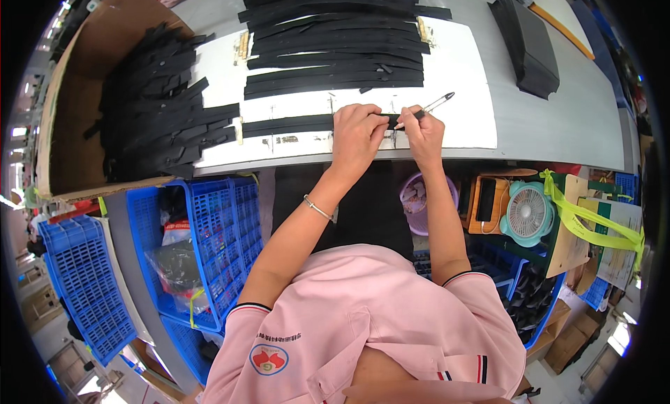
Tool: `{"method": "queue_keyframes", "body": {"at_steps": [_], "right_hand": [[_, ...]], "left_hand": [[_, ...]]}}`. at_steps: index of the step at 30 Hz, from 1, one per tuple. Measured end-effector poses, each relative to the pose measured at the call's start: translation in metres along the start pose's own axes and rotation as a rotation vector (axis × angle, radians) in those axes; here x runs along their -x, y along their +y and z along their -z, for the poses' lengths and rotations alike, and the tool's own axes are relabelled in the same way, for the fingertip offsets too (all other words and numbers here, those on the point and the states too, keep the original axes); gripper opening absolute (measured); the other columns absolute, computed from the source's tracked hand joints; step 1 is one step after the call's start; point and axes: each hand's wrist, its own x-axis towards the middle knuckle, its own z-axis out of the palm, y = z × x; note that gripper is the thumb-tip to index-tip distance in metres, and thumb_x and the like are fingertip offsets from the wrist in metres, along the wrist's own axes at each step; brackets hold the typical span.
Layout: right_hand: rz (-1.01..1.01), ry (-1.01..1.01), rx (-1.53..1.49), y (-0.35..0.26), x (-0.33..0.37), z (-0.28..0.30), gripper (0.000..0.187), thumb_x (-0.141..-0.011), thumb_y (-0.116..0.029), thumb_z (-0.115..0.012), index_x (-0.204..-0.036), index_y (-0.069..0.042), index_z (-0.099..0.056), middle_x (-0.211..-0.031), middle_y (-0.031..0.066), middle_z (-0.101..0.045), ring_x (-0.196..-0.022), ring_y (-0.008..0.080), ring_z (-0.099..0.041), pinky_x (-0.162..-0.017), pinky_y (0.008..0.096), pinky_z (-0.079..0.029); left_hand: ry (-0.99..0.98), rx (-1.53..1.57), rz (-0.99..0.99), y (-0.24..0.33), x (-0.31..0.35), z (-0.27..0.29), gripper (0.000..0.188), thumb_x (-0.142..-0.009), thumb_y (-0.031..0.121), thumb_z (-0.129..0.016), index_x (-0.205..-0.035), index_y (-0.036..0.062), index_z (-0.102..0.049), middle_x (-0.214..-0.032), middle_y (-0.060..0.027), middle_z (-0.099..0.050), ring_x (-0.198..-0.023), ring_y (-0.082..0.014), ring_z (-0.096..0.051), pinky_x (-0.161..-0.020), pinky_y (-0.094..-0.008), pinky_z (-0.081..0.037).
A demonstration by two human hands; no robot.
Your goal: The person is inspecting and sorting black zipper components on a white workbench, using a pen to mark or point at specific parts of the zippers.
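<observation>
A black fabric strip lies straight across the white board near its front edge. My left hand presses down on it, fingers bent and closed together with the thumb by the strip's right part. In my right hand is a pen, clear-barrelled with a dark end, held in a pinch and slanting up to the right. Its tip is down at the strip, just right of my left fingertips. Small dark marks and lines show on the board around the strip. Rows of similar black strips lie just beyond.
A cardboard box heaped with loose black strips stands at the left. At the far right of the grey table lies a black folded stack. Below the edge are blue crates, a purple basket and a small fan.
</observation>
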Motion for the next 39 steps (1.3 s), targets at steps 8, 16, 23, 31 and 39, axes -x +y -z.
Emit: {"method": "queue_keyframes", "body": {"at_steps": [8,16,23,31,39], "right_hand": [[-0.007,-0.025,0.024,0.014,-0.001,-0.001,0.026,-0.1,-0.015,-0.063,-0.082,0.002,-0.069,-0.066,0.0044,-0.067,-0.06,0.008,-0.058,-0.057,0.027,-0.046],[-0.077,0.213,-0.219,0.016,0.007,0.008,0.024,-0.105,-0.017,-0.061,-0.092,0.001,-0.071,-0.077,0.0022,-0.066,-0.062,0.0043,-0.052,-0.055,0.0202,-0.039],[-0.065,0.275,-0.166,0.005,0.002,-0.004,0.025,-0.106,-0.021,-0.06,-0.101,0.001,-0.072,-0.074,0.0022,-0.063,-0.059,0.0049,-0.051,-0.053,0.0206,-0.039],[-0.088,0.271,-0.135,0.009,0.001,0.0,0.027,-0.107,-0.022,-0.06,-0.102,0.001,-0.072,-0.074,0.0024,-0.062,-0.059,0.0052,-0.051,-0.054,0.021,-0.039],[-0.086,0.243,-0.126,0.009,0.001,0.001,0.027,-0.107,-0.023,-0.059,-0.1,0.0,-0.073,-0.074,0.001,-0.061,-0.06,0.0047,-0.05,-0.054,0.0203,-0.038]], "left_hand": [[-0.023,0.022,-0.018,-0.002,0.002,0.006,0.017,-0.081,0.008,-0.078,-0.098,0.0079,-0.075,-0.114,-0.0062,-0.069,-0.113,-0.0299,-0.06,-0.099,-0.0447,-0.044],[-0.139,-0.255,0.119,-0.003,0.031,0.037,0.044,-0.096,0.018,-0.068,-0.138,0.0088,-0.062,-0.148,-0.0143,-0.054,-0.143,-0.0379,-0.042,-0.118,-0.0613,-0.023],[-0.198,-0.226,0.042,-0.061,-0.046,0.025,0.051,-0.102,0.028,-0.062,-0.148,0.0092,-0.053,-0.156,-0.018,-0.046,-0.15,-0.0394,-0.034,-0.122,-0.0613,-0.017],[-0.039,-0.496,0.127,-0.112,0.005,0.145,0.054,-0.078,-0.008,-0.055,-0.13,0.0022,-0.066,-0.142,-0.0181,-0.058,-0.147,-0.0387,-0.04,-0.123,-0.0665,-0.011],[0.121,-0.707,0.272,-0.16,0.023,0.232,0.02,-0.082,0.006,-0.073,-0.101,0.01,-0.076,-0.127,-0.0087,-0.068,-0.14,-0.0346,-0.048,-0.123,-0.0647,-0.014]]}}
